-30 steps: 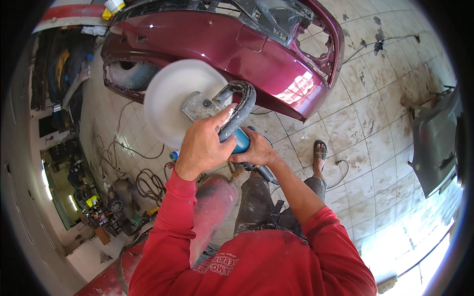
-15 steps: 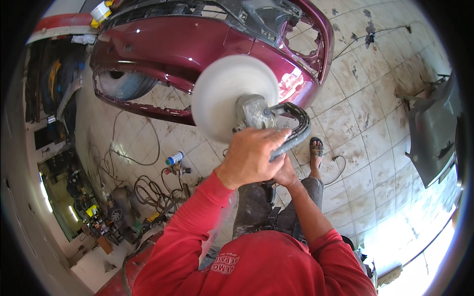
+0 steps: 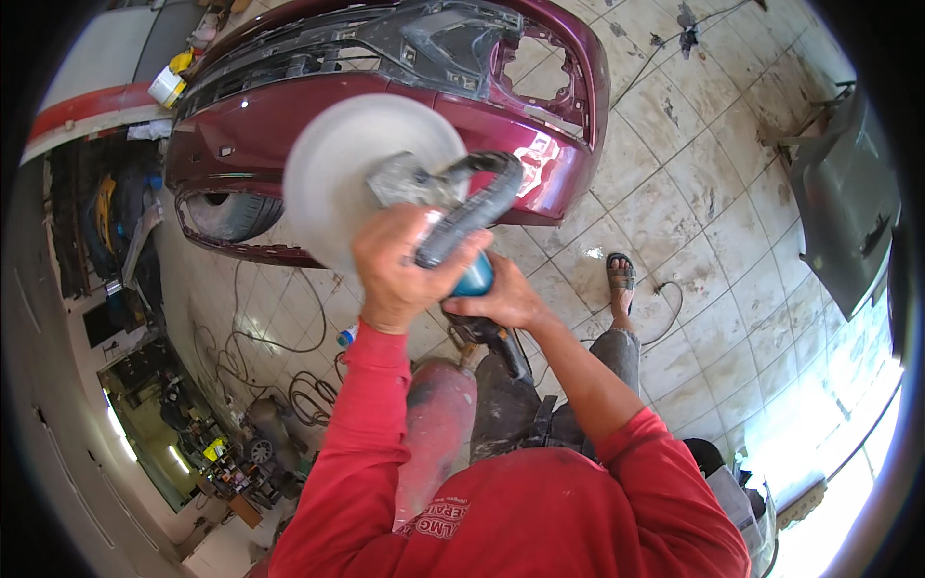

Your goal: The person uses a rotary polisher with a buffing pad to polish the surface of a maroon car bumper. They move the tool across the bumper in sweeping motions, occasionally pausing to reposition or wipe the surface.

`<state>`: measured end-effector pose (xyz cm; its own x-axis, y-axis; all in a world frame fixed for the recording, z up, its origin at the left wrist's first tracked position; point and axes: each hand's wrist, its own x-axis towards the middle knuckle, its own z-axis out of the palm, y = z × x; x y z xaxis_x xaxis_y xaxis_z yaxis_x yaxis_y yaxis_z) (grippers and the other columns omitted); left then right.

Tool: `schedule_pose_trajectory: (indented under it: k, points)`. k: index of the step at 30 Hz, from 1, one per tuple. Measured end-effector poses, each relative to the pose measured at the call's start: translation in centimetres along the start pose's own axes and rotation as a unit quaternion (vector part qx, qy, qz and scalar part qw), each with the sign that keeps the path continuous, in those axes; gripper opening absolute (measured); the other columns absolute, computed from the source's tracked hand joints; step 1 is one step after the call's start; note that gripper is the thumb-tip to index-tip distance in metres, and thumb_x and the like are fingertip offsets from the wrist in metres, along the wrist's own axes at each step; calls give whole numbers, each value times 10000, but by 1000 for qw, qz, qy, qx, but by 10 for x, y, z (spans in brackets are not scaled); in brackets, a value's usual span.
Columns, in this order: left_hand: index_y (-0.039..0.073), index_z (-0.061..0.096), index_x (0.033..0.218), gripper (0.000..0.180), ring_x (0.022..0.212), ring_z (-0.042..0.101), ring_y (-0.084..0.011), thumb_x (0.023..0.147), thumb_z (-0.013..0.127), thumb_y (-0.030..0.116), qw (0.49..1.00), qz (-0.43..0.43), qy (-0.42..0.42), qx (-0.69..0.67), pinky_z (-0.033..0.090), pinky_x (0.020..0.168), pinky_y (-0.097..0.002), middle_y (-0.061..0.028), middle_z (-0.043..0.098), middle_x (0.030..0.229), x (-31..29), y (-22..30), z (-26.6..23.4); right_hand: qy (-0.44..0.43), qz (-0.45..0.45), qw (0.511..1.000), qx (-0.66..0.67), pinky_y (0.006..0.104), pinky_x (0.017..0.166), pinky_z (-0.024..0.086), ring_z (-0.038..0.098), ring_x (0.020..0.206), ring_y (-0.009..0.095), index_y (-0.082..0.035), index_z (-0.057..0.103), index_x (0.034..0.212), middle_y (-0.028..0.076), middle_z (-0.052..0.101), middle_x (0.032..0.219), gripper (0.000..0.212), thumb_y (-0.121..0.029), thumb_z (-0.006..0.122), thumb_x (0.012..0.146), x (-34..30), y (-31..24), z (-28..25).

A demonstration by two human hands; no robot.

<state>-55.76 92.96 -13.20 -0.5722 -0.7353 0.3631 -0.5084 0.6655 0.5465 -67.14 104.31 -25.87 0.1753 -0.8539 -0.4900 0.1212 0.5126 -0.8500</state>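
Observation:
A polisher with a teal body [image 3: 473, 277] is held in front of me by both hands. My left hand [image 3: 397, 275] is closed around its front, by the lower end of the dark loop handle [image 3: 482, 214]. Behind it, my right hand [image 3: 509, 295] wraps the teal body. The white round pad [image 3: 332, 178] is smeared as if spinning. It overlaps the front of a glossy maroon car bumper [image 3: 318, 114]; I cannot tell whether they touch. Black mesh and brackets [image 3: 424, 43] show along the bumper's far side.
Cables and a coiled hose [image 3: 310, 397] lie on the stained tile floor [image 3: 665, 202] at left. A tyre [image 3: 231, 217] shows through the bumper's opening. On the right stands a dark grey car panel [image 3: 843, 202]. A white tub [image 3: 167, 87] is at the far left.
Both hands and the polisher have moved left and turned, so the teal body now shows. The pad has shifted left along the bumper. My view has shifted slightly.

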Motion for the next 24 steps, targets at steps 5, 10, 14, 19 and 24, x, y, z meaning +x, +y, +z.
schedule_pose_trajectory:
  k: [5, 10, 14, 19, 24]
  points:
    - [81, 670, 797, 400, 618, 655, -234, 792, 923, 391, 998, 32, -22, -49, 505, 609, -405, -48, 661, 705, -23, 28, 88, 34, 36, 993, 107, 436, 1026, 543, 691, 1184, 292, 21, 573, 1416, 173, 704, 1270, 958, -399, 956, 645, -47, 80, -42]
    - [92, 681, 822, 373, 648, 671, -244, 826, 879, 409, 993, 10, -91, -78, 502, 630, -393, -41, 685, 732, -37, 46, 127, 85, 25, 978, 189, 408, 1075, 517, 634, 1254, 245, 12, 529, 1456, 118, 647, 1349, 902, -255, 935, 696, -80, 114, -53]
    - [76, 707, 860, 386, 658, 681, -248, 818, 883, 417, 994, 29, -65, -79, 516, 648, -383, -48, 695, 739, -33, 39, 109, 58, -1, 977, 207, 405, 1049, 529, 652, 1208, 233, 18, 569, 1401, 108, 667, 1303, 844, -267, 933, 695, -70, 91, -44]
    - [52, 742, 910, 387, 635, 675, -232, 797, 930, 370, 997, 33, -58, -26, 519, 625, -404, -46, 692, 736, -21, 6, 34, 13, 9, 995, 99, 422, 1005, 561, 713, 1115, 282, 44, 583, 1377, 178, 717, 1207, 915, -383, 951, 657, -22, 51, -2]
    - [-8, 758, 946, 369, 748, 706, -190, 790, 952, 265, 996, -84, -8, 25, 564, 697, -342, -90, 743, 825, -8, -31, -64, 4, -14, 998, -55, 480, 950, 581, 755, 1032, 407, 57, 615, 1348, 292, 747, 1104, 1021, -617, 898, 635, 28, -33, 50]
